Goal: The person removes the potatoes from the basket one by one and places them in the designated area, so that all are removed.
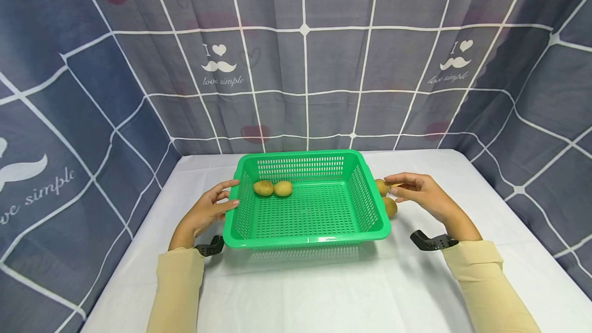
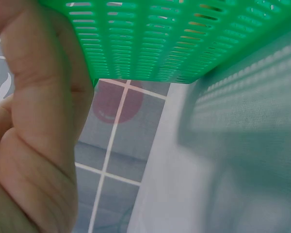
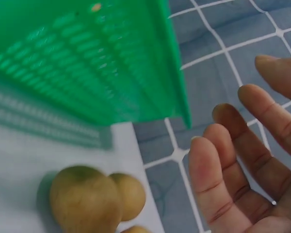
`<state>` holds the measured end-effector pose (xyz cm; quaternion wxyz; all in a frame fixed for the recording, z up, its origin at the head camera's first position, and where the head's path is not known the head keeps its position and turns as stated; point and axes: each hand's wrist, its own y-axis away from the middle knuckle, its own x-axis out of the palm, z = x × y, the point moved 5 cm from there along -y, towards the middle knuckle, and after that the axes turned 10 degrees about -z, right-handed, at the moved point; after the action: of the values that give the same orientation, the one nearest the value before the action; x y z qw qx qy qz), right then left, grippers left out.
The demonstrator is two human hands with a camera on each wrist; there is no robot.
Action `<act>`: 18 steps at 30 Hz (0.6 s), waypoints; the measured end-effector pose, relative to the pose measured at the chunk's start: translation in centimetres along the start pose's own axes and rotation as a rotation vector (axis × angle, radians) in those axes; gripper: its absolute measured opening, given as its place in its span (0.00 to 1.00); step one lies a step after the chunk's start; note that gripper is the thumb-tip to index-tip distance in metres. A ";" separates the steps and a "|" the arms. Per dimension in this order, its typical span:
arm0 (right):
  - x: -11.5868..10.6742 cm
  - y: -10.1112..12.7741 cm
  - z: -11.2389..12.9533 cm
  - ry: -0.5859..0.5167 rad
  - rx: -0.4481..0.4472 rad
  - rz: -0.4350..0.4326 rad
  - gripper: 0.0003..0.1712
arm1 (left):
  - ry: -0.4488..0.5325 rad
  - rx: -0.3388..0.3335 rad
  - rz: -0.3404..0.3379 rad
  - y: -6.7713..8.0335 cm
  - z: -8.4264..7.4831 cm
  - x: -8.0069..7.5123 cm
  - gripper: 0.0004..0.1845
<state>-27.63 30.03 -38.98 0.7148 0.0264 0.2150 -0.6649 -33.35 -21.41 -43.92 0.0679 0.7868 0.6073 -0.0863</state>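
Behind, the curtain (image 1: pixel 305 60) reads "I love simple"; left hand (image 1: pixel 208 212) grips the basket (image 1: pixel 296 238) rim, right hand (image 1: pixel 418 191) hovers released by potatoes (image 1: pixel 390 206).

A bright green slotted plastic basket (image 1: pixel 306 204) holding two yellow-brown potatoes (image 1: pixel 273 188) sits on a white tablecloth (image 1: pixel 324 292), with more yellow-brown potatoes (image 1: pixel 386 198) at its right side, cream sleeves (image 1: pixel 178 287) at the near edge, and a grey-blue curtain (image 1: pixel 305 60) with white grid lines, moustache prints and faded red cherries behind.
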 end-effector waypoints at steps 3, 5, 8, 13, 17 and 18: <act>0.3 -0.2 0.7 -0.022 0.006 0.020 0.23 | -0.006 -0.001 0.003 0.0 0.0 -0.1 0.37; 0.5 -0.3 1.2 -0.035 0.010 0.028 0.22 | -0.005 0.001 0.006 0.0 0.0 -0.1 0.37; 0.7 -0.6 1.7 -0.062 0.031 0.037 0.22 | -0.004 -0.008 -0.001 0.0 -0.1 -0.2 0.37; 1.1 -1.1 2.2 -0.116 0.076 0.034 0.20 | -0.005 -0.010 0.000 0.1 -0.2 -0.1 0.37; 1.5 -1.5 2.4 -0.124 0.095 0.043 0.21 | 0.006 -0.015 0.003 0.2 -0.2 0.0 0.38; 1.6 -1.6 2.5 -0.121 0.100 0.046 0.22 | 0.008 -0.017 0.002 0.2 -0.2 0.0 0.38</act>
<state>-28.41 27.57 -36.87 0.7396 0.0266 0.1371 -0.6584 -33.15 -21.41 -43.71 0.0723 0.7873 0.6074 -0.0778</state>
